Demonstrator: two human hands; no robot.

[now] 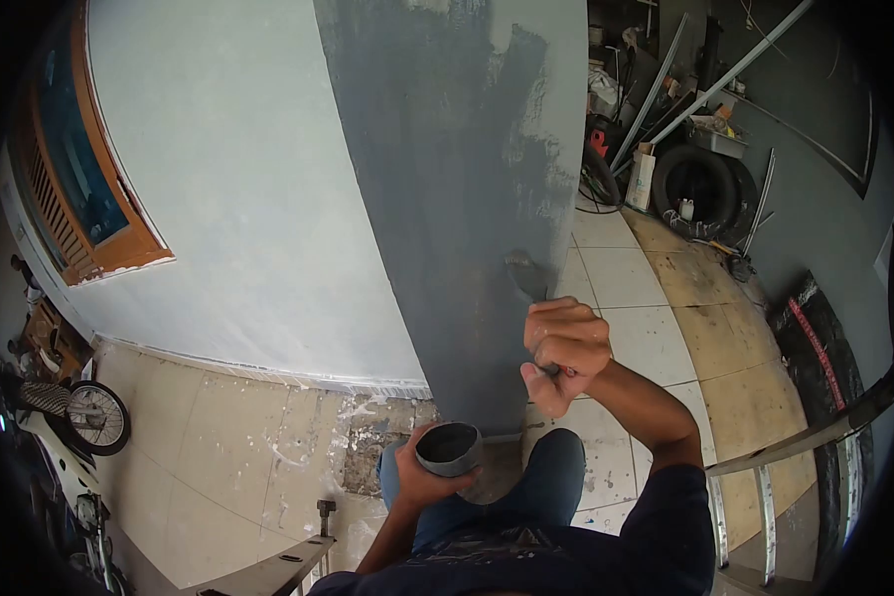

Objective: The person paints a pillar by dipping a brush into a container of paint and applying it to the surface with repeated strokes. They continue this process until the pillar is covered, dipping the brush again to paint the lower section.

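Right hand point(566, 348) is curled tight around the handle of a paintbrush point(528, 281), with the bristles up and toward the grey wall point(437, 199). They look to be on the wall or very near it, but I cannot tell if they touch. The fist grip likely helps keep the brush steady. Left hand point(432, 475) is wrapped around the side of a small paint cup point(449, 459) and holds it low, over the lap. The cup's open top faces up, most likely so the dark grey paint does not spill and the brush can reach it with ease. Where the grey stops, a pale wall point(219, 209) starts, so a slip to that side could leave a smear. Farther left are a wooden window frame point(129, 248) and a motorbike point(55, 437), both well apart from the brush. Past the other side of the grey wall are black tires point(700, 184) and long metal poles point(730, 74). Metal rails point(810, 427) curve near the right elbow, so they might get in its way. Both knees point(556, 472) are bent close to the cup, and the low wall is just ahead.
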